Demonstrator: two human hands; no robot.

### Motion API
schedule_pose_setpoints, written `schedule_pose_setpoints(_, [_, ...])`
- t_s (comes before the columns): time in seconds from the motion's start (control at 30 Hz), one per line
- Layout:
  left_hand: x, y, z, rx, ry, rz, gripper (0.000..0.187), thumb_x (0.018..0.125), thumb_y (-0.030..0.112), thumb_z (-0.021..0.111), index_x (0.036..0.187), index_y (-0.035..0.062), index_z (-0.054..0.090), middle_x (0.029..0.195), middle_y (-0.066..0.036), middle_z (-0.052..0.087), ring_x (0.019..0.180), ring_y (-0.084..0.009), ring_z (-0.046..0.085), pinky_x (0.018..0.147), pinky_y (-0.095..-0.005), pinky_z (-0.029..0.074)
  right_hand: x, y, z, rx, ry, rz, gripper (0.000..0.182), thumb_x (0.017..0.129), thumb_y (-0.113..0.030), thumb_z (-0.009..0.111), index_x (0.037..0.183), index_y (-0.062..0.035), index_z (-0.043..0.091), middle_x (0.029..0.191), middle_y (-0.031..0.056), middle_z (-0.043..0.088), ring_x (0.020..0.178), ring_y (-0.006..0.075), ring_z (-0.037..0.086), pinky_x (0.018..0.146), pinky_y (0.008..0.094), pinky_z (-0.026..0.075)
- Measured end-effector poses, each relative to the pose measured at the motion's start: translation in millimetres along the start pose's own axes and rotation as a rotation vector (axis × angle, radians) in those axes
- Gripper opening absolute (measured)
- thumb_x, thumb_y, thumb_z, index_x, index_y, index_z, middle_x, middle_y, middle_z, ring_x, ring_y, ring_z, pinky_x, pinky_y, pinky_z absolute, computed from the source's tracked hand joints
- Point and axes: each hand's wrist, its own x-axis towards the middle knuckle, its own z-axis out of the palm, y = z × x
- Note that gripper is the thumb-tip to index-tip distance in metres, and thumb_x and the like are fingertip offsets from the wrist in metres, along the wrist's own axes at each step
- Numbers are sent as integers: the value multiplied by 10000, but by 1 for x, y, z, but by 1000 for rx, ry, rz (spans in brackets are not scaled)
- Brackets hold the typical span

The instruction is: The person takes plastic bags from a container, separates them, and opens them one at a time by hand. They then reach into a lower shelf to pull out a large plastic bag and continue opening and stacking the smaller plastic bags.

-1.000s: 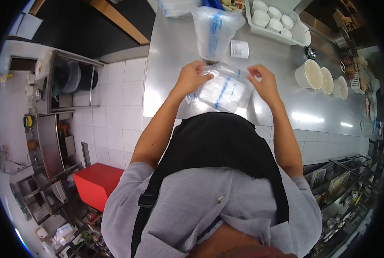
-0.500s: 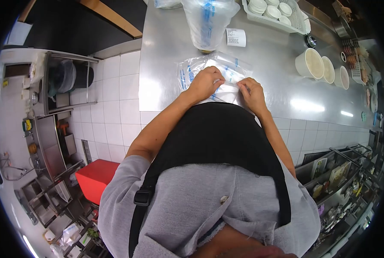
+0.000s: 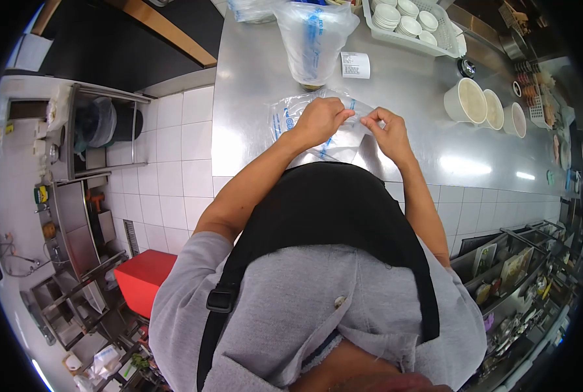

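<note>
A clear plastic bag [image 3: 341,145] with blue print lies partly on the steel counter in front of my apron. My left hand [image 3: 319,121] pinches its upper edge between thumb and fingertips. Just to the right, my right hand [image 3: 388,133] grips the edge at its corner, thumb against index finger. Between the two hands a strip of thin film is stretched. Part of the bag is hidden beneath my left hand. Beyond it stands a filled, translucent plastic bag [image 3: 314,46] with blue print, and a printed paper slip [image 3: 355,65] lies beside that.
A white plastic basket [image 3: 445,46] of small white cups sits at the back right. Several white tubs [image 3: 464,101] stand in a row on the right of the steel counter [image 3: 245,124]. A red box [image 3: 144,277] is on the floor at lower left.
Both hands have shifted slightly right and up, lifting the bag's edge with them. My right hand's fingers are bent more sharply. The bag's film looks tauter between the hands.
</note>
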Motion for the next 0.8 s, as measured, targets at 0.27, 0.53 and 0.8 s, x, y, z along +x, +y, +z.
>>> schedule_pose_setpoints(0.27, [15,26,-23,-186,257,74,126,876,103,793,843,-1,729,843,-135,735,720,-244,679,665,-341,512,24,-25,-29,77,189,-129,115,873,-79,758,943,10,736,868,61,740,858,154,666,830,297,516])
schedule_pose_setpoints(0.53, [27,61,-61,-184,394,102,130,884,112,804,853,4,738,736,-99,706,659,-176,657,609,-297,489,37,-68,-59,62,207,-252,158,931,-135,742,914,19,710,817,33,683,819,118,599,786,268,482])
schedule_pose_setpoints(0.8, [28,87,-95,-294,485,280,75,933,64,736,897,1,750,799,-91,704,732,-160,638,661,-274,478,38,-108,-66,238,193,-282,161,992,-140,683,1002,12,732,857,13,692,788,83,579,734,248,473])
